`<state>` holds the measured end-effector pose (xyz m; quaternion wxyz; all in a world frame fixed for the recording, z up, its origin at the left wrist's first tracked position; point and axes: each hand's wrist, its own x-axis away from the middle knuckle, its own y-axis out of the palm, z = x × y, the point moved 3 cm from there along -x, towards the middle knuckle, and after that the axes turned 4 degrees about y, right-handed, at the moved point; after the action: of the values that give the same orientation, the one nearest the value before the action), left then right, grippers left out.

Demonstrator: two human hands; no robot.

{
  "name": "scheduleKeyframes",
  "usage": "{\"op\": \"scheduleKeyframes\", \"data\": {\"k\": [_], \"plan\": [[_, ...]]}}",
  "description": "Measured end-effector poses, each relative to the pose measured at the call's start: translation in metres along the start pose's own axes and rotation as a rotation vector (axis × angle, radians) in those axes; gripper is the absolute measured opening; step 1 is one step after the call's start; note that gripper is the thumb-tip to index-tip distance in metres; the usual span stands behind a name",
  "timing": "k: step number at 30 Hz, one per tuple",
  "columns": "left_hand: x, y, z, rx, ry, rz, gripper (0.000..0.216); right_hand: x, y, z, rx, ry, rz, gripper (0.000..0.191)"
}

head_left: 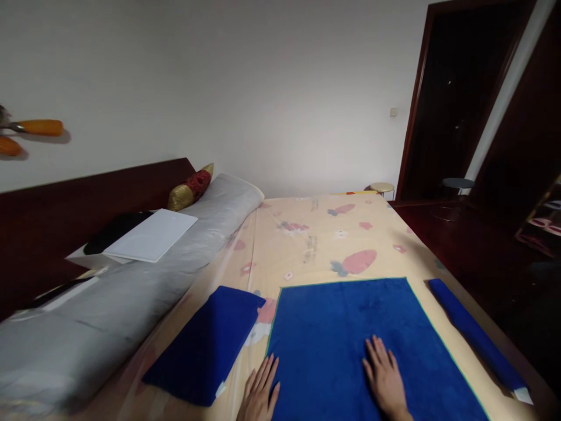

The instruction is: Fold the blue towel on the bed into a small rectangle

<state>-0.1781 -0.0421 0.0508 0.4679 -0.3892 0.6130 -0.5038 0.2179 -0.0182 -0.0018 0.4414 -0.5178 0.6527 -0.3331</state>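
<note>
Far left, at 9 o'clock, a long grey bolster [131, 280] runs up the bed toward the headboard [65, 204], with a white board or paper [151, 235] and a dark item on top, too dim to identify. Moving right, a folded blue towel [205, 345] lies at 7 o'clock on the carrot-print sheet [324, 234], just beside the spread blue towel [350, 339] but not touching it as far as I can tell. Left hand [259, 392] lies flat, fingers extended and together, gripping nothing, at the spread towel's left edge; wrist is cut off by the frame bottom. Spread towel is bottom centre, flat, green-trimmed. Judgement: light, soft, floppy terry, not slippery or fragile; it will sag if lifted mid-cloth, so corners or an edge look like the best places to pinch. Right hand [385, 377] rests palm-down on the towel at 5 o'clock, fingers slightly splayed, clamping nothing. Near corners of the towel are out of frame. At 4 o'clock a narrow rolled or folded blue cloth [475, 336] sits at the bed edge, which one unclear. Dark doorway [460, 99] and stools at 2 o'clock are hard to read.
</note>
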Motion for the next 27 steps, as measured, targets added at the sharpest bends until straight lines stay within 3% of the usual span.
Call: {"op": "scheduleKeyframes", "data": {"k": [5,7,9,11,13,17,20,21,23,27], "plan": [[0.003,0.007,-0.005,0.046,-0.011,-0.036,0.054,0.013,-0.039,0.143,0.149,0.213,0.187,0.074],[-0.001,0.009,-0.007,0.046,-0.033,-0.026,0.051,0.019,-0.043,0.175,0.144,0.216,0.205,0.077],[-0.014,0.007,-0.003,0.028,-0.081,0.003,0.047,0.019,-0.045,0.181,0.129,0.206,0.232,0.08],[-0.037,0.002,0.016,0.022,-0.112,0.048,0.047,0.013,-0.046,0.16,0.111,0.208,0.262,0.078],[-0.064,-0.002,0.052,0.061,-0.08,0.087,0.047,0.0,-0.043,0.117,0.063,0.17,0.226,0.069],[-0.113,0.007,0.151,0.205,0.11,0.075,0.055,-0.031,-0.024,0.006,-0.105,-0.087,-0.025,0.056],[-0.133,0.024,0.193,0.282,0.207,0.015,0.06,-0.054,-0.013,-0.032,-0.168,-0.232,-0.177,0.056],[-0.136,0.028,0.192,0.291,0.209,-0.005,0.059,-0.06,-0.013,-0.028,-0.16,-0.239,-0.213,0.055],[-0.136,0.033,0.164,0.263,0.136,-0.041,0.054,-0.069,-0.02,0.009,-0.107,-0.184,-0.235,0.054],[-0.115,0.032,0.05,0.088,-0.191,-0.058,0.053,-0.068,-0.048,0.13,0.038,0.017,-0.101,0.06]]}}
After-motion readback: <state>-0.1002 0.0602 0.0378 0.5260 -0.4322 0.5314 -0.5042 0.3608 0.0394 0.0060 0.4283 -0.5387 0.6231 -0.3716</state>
